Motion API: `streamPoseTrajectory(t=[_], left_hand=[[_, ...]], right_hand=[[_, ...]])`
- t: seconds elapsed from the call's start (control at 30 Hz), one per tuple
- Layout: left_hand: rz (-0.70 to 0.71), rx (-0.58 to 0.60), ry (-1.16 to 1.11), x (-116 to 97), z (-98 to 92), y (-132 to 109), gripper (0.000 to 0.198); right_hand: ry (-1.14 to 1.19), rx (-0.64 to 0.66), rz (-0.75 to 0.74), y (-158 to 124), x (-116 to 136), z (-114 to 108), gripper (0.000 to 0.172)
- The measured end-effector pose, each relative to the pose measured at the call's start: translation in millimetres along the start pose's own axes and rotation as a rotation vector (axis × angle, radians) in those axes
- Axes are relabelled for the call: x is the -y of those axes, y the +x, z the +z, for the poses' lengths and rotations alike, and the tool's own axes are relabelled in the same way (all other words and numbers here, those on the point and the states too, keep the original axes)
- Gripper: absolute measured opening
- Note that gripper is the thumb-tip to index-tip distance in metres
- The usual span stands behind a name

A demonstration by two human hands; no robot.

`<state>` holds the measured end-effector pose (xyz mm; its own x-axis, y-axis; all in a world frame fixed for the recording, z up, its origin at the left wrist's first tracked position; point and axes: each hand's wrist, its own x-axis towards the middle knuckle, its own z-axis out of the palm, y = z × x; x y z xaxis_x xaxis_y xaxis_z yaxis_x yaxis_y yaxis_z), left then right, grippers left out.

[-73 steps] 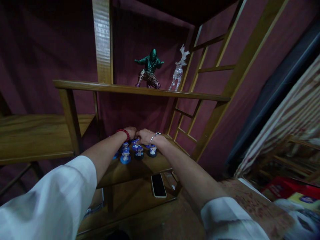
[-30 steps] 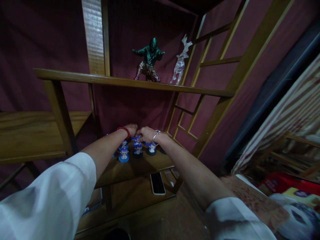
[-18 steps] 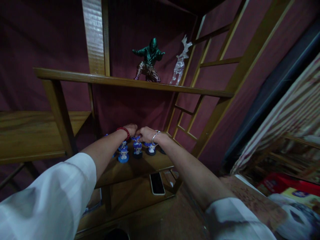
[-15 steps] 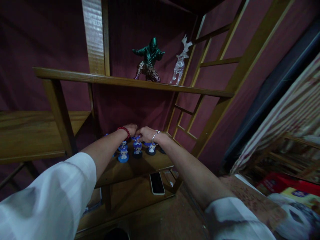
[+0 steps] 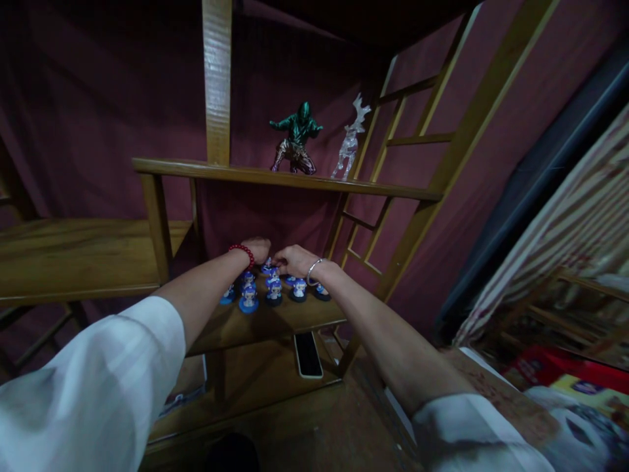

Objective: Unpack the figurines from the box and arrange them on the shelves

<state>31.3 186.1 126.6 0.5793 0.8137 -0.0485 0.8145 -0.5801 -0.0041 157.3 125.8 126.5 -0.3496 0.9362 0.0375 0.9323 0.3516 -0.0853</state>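
Several small figurines with blue-purple hair, among them a front one on a blue base point(image 5: 249, 299), one in the middle point(image 5: 274, 292) and a white-bodied one point(image 5: 297, 290), stand in rows on the lower wooden shelf point(image 5: 280, 321). Over the back rows my left hand point(image 5: 257, 249), with a red bead bracelet, is curled; its fingertips are hidden. Close beside it, my right hand point(image 5: 293, 260), wearing a silver bangle, has its fingers bent together. A rear figurine point(image 5: 266, 265) shows between the hands. Whatever the fingers grip cannot be made out.
Above the hands runs a shelf board point(image 5: 285, 179) bearing a green-and-bronze crouching figure point(image 5: 296, 139) and a clear deer figurine point(image 5: 350, 141). A phone point(image 5: 308, 356) lies on the board below. Lattice bars point(image 5: 376, 226) close the right side; another shelf point(image 5: 78, 255) extends left.
The view has shifted, bringing more of the front figurines into sight. Both hands stay at the back rows, with my right fingers slightly lifted and farther from my left hand.
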Motion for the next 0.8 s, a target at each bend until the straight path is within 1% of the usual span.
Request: streamPoseTrajectory(t=[0.1, 0.23, 0.37, 0.57, 0.67, 0.8], left_hand=[[0.029, -0.019, -0.001, -1.0, -5.6, -13.3, 0.032], [0.030, -0.033, 0.014, -3.5, -9.2, -28.0, 0.031], [0.084, -0.024, -0.004, -4.5, -9.3, -40.6, 0.027], [0.178, 0.000, -0.013, -8.9, 0.7, -59.7, 0.024], [0.201, -0.002, 0.004, -11.2, 7.2, -65.7, 0.024], [0.216, -0.005, 0.007, -12.4, 10.8, -68.6, 0.024]], right_hand=[[-0.021, 0.001, 0.009, -7.4, 5.4, -0.2, 0.032], [-0.094, -0.051, 0.017, -15.7, 14.1, -4.6, 0.032], [-0.082, 0.004, 0.024, -21.6, 24.2, -6.1, 0.032], [-0.154, 0.063, -0.018, -25.2, 29.3, 12.3, 0.035], [-0.181, 0.066, -0.017, -26.5, 29.0, 20.6, 0.034], [-0.178, 0.051, 0.003, -28.2, 29.2, 23.9, 0.033]])
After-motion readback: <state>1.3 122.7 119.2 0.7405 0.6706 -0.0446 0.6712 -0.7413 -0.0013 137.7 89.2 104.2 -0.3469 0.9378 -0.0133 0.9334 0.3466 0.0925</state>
